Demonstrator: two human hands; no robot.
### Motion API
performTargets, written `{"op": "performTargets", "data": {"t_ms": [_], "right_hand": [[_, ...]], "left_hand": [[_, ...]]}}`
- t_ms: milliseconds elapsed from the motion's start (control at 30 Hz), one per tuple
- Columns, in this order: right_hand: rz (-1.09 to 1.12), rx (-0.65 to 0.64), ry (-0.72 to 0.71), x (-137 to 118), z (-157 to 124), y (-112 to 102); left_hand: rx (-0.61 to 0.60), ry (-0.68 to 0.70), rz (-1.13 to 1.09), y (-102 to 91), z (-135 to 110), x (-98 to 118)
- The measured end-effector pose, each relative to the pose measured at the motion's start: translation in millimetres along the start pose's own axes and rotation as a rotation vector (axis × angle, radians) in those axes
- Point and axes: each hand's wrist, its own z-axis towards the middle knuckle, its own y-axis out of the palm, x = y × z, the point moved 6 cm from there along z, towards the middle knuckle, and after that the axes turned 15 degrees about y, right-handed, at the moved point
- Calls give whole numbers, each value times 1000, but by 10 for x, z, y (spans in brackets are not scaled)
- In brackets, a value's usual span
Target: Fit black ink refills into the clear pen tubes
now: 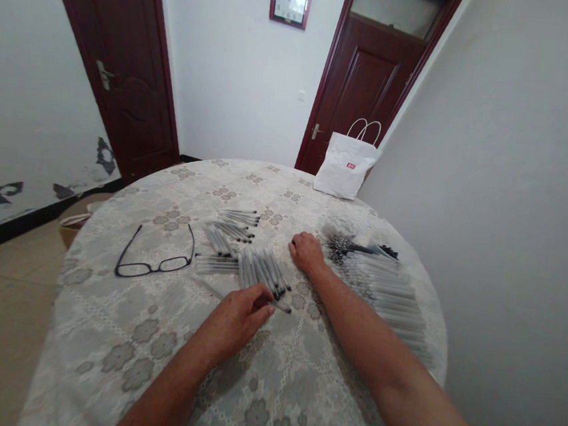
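Note:
My left hand (240, 317) is closed around a slim, pen-like stick (282, 306) with a dark tip; its pale shaft comes out on the other side of the fingers. Just beyond lies a bundle of similar sticks (258, 267), close to the fingers. More groups of them, such as a fanned one (236, 216), lie further back on the table. My right hand (306, 252) rests on the tablecloth with curled fingers, and what they hold, if anything, is hidden. To its right is a large clear-wrapped pile of pale sticks (391, 294) with dark ends.
Eyeglasses (158, 266) lie unfolded at the left of the round table, which has a patterned cloth (150, 347). A white paper bag (346, 165) stands at the far edge, by the wall. A cardboard box (69, 229) is on the floor at left.

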Motion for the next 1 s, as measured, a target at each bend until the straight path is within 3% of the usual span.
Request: {"op": "performTargets", "data": {"t_ms": [767, 867, 1000], "right_hand": [[38, -20, 25, -53, 115, -22], [44, -39, 26, 30, 133, -165], [34, -61, 40, 343, 199, -557]], "left_hand": [[7, 4, 10, -43, -10, -23], [18, 9, 13, -47, -15, -28], [45, 25, 35, -73, -34, -22]]}}
